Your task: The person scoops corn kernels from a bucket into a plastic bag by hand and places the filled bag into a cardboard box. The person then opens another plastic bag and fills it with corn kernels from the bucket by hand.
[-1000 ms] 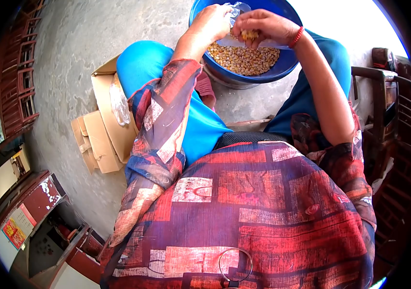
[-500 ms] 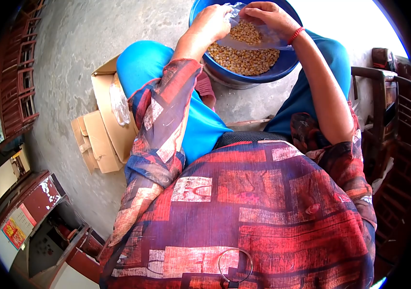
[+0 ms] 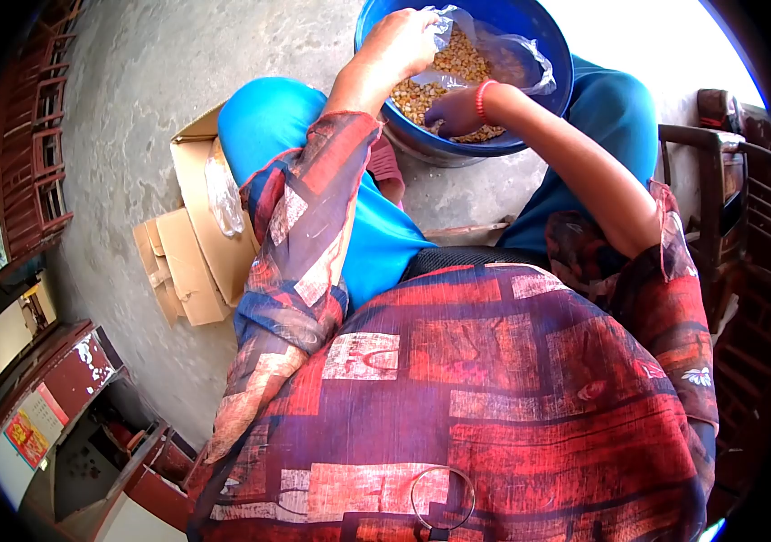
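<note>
My left hand (image 3: 403, 41) is closed on the edge of a clear plastic bag (image 3: 537, 68) at the left rim of a blue basin (image 3: 552, 27). Yellow corn kernels (image 3: 462, 59) lie inside the bag, which spreads open over the basin. More loose kernels (image 3: 412, 98) cover the basin's bottom. My right hand (image 3: 457, 113), with a red bracelet at its wrist, reaches down into the loose kernels below the bag. Its fingertips are hidden among the kernels, so what they hold cannot be made out.
Flattened cardboard (image 3: 196, 262) with a plastic wrapper (image 3: 223, 194) lies on the concrete floor beside my left knee. A dark wooden chair (image 3: 719, 181) stands at the right. Wooden furniture (image 3: 78, 370) with a calendar is at the lower left.
My right hand has left the bag's edge and moved down into the loose kernels. The bag's right side now hangs open. My left hand has stayed in place with its grip.
</note>
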The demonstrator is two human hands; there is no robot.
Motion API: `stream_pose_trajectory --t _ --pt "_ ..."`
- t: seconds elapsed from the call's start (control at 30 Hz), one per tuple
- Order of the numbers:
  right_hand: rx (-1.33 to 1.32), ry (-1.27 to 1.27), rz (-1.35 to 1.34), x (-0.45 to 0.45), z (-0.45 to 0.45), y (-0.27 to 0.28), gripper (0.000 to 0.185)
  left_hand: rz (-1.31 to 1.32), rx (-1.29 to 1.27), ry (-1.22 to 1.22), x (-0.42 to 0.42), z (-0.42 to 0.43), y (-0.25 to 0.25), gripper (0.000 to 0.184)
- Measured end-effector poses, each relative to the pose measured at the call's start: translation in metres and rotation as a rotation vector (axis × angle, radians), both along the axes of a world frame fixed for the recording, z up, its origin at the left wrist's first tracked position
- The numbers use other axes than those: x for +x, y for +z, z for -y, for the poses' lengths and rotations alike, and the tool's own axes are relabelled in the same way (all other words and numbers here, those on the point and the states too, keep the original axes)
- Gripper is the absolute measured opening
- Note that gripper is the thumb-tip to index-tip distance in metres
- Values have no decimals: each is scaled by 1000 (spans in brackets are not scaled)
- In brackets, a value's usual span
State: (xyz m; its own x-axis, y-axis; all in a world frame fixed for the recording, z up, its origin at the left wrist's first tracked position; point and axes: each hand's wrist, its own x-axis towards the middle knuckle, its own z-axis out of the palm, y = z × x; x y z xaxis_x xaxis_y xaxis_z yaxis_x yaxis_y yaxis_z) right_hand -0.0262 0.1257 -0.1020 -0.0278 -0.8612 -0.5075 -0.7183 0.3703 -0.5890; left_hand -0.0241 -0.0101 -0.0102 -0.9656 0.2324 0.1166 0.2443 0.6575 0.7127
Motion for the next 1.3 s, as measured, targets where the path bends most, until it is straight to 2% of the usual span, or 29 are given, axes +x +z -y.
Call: stream_pose_trajectory --t 0.07,0.2,0.3,0.33,0.4,0.57,0.63,0.7,0.77,0.8,0.87,0.97,1.1,1.13,1.3 --pt "69 -47 -288 4 12 -6 33 6 19 -4 -1 1 2 25" --pt "18 -47 -424 2 21 -11 38 37 11 -19 1 1 12 24" --pt "259 23 -329 1 29 -5 37 50 31 41 3 2 14 25" --pt "261 27 -331 2 29 -4 37 48 33 45 4 1 14 25" --pt "393 25 -190 0 30 0 39 74 -50 77 3 1 18 26" --pt "507 -27 -55 0 11 7 43 54 -43 47 4 3 19 25" --pt "491 -25 -6 -5 3 5 44 1 -50 51 5 2 20 24" --pt "442 -257 190 -9 -4 1 41 45 -62 56 4 1 20 23" --pt "443 -280 289 -18 -7 8 35 57 -45 26 1 -2 20 22" --pt "442 -283 289 -18 -9 27 35 70 -30 5 0 -2 20 22" --pt "425 -491 446 -13 -12 69 30 82 -25 0 0 -3 19 22" --pt "361 -483 516 -23 -20 82 26 60 -22 -5 -2 -2 13 21" --pt "168 -633 472 -21 -32 96 22 -12 -38 -9 -1 -4 9 21" --pt "151 -723 604 -20 -34 105 21 -13 -39 -13 -2 -4 6 21" --pt "-8 -833 658 -13 -43 103 24 49 -56 -24 0 -6 12 23"
